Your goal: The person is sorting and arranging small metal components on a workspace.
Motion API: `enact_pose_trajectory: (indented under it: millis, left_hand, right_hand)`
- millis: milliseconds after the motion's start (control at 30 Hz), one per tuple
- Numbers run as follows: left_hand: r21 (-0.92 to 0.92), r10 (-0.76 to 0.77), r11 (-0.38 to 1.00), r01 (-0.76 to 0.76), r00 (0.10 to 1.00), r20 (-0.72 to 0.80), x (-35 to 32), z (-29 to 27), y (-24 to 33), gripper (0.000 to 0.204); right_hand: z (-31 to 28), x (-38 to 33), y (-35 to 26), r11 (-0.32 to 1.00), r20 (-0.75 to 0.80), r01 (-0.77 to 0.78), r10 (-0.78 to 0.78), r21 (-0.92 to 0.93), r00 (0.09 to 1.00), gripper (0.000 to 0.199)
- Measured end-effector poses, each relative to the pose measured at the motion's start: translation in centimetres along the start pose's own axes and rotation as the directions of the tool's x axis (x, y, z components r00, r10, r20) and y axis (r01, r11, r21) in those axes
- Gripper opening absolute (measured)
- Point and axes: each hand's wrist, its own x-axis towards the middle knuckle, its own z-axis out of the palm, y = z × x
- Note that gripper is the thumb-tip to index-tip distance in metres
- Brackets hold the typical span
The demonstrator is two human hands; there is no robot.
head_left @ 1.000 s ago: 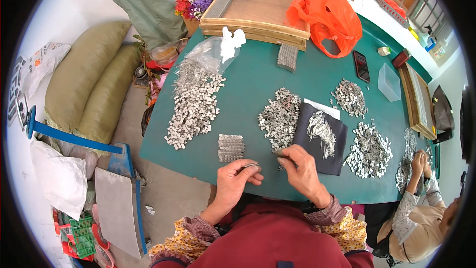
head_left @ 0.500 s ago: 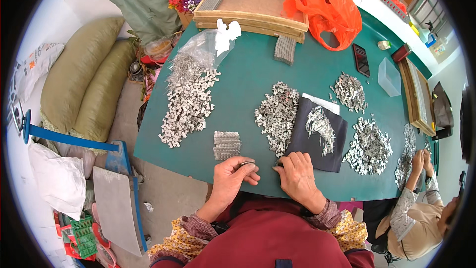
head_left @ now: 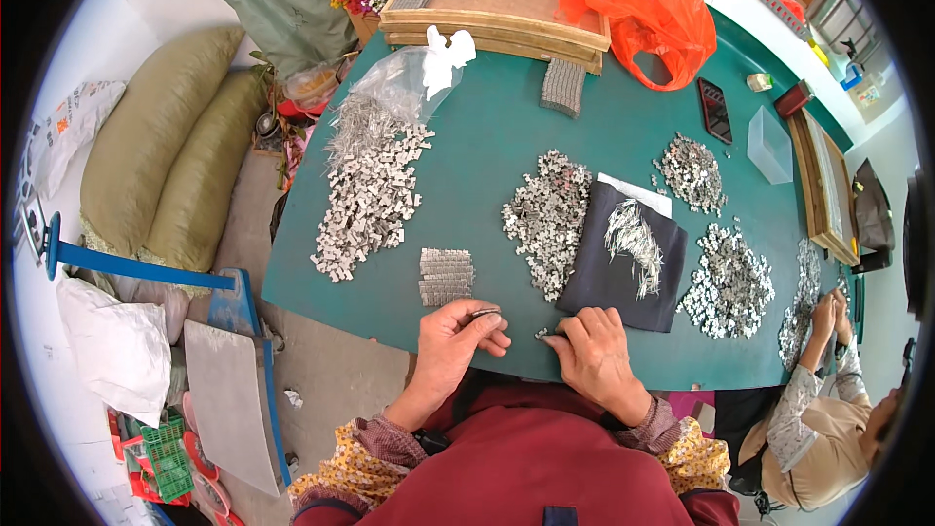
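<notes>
My left hand [head_left: 454,343] is closed in a pinch around a short dark metal strip [head_left: 484,313], most of which the fingers hide. Across from it, my right hand [head_left: 598,358] has its thumb and fingers drawn together at the table's near edge. A small silvery metal piece [head_left: 542,334] shows at its thumb tip; whether it is gripped or just touched is hard to see. Beyond my left hand lies a block of linked metal strips in rows [head_left: 446,278]. Past my right hand are a heap of small metal pieces [head_left: 547,224] and a dark cloth [head_left: 612,278] bearing thin metal pins [head_left: 635,245].
More metal pieces [head_left: 365,200] lie at the left, beside a clear plastic bag [head_left: 394,88]. Stacked wooden trays [head_left: 497,34] and a red plastic bag [head_left: 648,15] stand at the back. Rightward are more heaps [head_left: 726,282], a phone [head_left: 714,109] and a co-worker's hands [head_left: 831,317].
My right hand has shifted slightly right and toward me, its fingers drawing in and away from the cloth's edge. My left hand keeps its pinch on the strip, nearly still.
</notes>
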Motion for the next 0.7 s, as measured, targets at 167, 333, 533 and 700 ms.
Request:
enact_pose_trajectory:
  millis: [167, 333, 533, 700]
  left_hand:
    - [0.01, 0.004, 1.0, -0.004, 1.0, 0.021, -0.1, 0.3, 0.3, 0.015]
    - [0.055, -0.035, 0.998, 0.033, 0.999, 0.034, -0.3, 0.2, 0.4, 0.015]
    - [0.056, -0.04, 0.998, 0.036, 0.997, 0.071, -0.5, 0.8, 0.7, 0.012]
    - [0.069, -0.025, 0.998, 0.015, 0.989, 0.149, -0.3, 1.5, 0.9, 0.011]
  right_hand:
    - [1.5, 1.2, -1.1, 1.0, 0.059, -0.007, 0.008, -0.025, 0.998, 0.016]
    - [2.2, 2.1, -1.4, 0.996, 0.081, -0.002, -0.005, 0.094, 0.997, 0.02]
    - [2.2, 2.4, -1.4, 0.868, 0.026, -0.134, 0.139, 0.479, 0.99, 0.02]
    - [1.5, 2.7, -1.8, 0.811, -0.017, -0.132, 0.172, 0.57, 0.985, 0.015]
